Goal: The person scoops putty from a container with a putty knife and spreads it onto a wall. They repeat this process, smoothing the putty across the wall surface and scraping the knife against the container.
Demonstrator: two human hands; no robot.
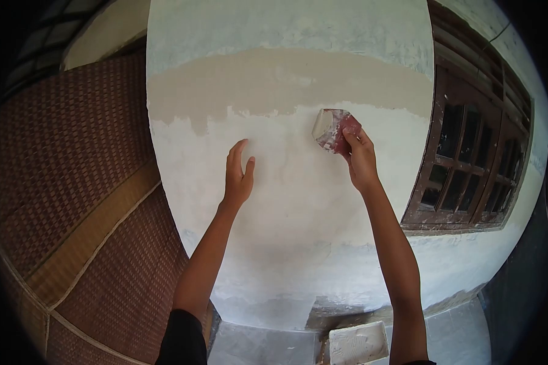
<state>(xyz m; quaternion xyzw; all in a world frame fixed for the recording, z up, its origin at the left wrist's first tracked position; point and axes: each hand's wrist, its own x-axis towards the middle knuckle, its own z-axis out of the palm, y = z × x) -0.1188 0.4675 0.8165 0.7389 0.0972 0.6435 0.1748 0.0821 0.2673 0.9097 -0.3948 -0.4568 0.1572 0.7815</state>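
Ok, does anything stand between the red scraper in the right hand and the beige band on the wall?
Nothing visible does. The right hand holds the red scraper just below the beige band. The left hand and the window are off to either side.

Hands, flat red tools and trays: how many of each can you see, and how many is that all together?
Hands: 2, the left hand and the right hand
Flat red tool: 1
Tray: 1
Total: 4
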